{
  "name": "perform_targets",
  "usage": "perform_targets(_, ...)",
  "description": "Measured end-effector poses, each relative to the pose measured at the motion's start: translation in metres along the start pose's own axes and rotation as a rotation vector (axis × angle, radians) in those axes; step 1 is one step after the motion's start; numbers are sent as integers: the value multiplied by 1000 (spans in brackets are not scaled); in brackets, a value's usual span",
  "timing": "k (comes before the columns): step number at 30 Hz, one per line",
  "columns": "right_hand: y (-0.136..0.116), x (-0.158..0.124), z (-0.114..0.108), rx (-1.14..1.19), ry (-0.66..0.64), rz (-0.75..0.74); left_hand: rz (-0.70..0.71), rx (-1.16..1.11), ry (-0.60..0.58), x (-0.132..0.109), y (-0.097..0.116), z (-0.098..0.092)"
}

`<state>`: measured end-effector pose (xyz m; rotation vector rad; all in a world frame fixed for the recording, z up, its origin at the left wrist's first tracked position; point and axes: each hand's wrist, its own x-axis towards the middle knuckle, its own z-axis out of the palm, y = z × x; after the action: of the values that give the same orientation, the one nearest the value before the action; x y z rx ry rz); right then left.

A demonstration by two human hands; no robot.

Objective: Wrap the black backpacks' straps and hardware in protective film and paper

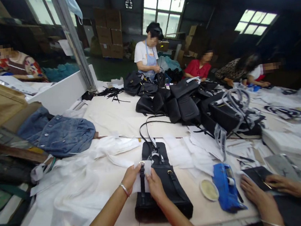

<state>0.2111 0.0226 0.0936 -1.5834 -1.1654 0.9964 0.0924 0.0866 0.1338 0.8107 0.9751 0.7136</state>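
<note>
Black leather is under both our hands: a small black leather backpack (158, 184) lies flat at the near edge of the cream-covered worktable (113, 117), its long strap looping away from us. In the one head view, our left hand (130, 177) is curled, thumb and fingertips pinching the left edge of a white sheet of wrapping paper (143, 177) laid over the backpack's left buckle strap. Our right hand (154, 185) is half-closed too, pressing the same sheet from its right side. By the look of it, the paper covers only that one buckle; the right buckle (170, 171) of the backpack is bare, so we judge the wrapping barely begun.

Right of the backpack sit a small round cream dish (209, 189) and a crumpled blue cloth (225, 188); further right, a co-worker's hands (265, 190) work on a dark piece. Beyond the backpack a heap of black bags (182, 102) waits, with loose white paper sheets (205, 146) between. Left of it lies a blue denim garment (60, 132).
</note>
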Motion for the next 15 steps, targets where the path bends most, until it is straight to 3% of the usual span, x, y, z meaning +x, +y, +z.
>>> perform_targets(7, 1, 3, 4, -23, -21, -16, -1, -75, 155, 3, -9, -1)
perform_targets(15, 3, 6, 6, 21, -10, -21, -56, -202, 194, 9, -17, -1)
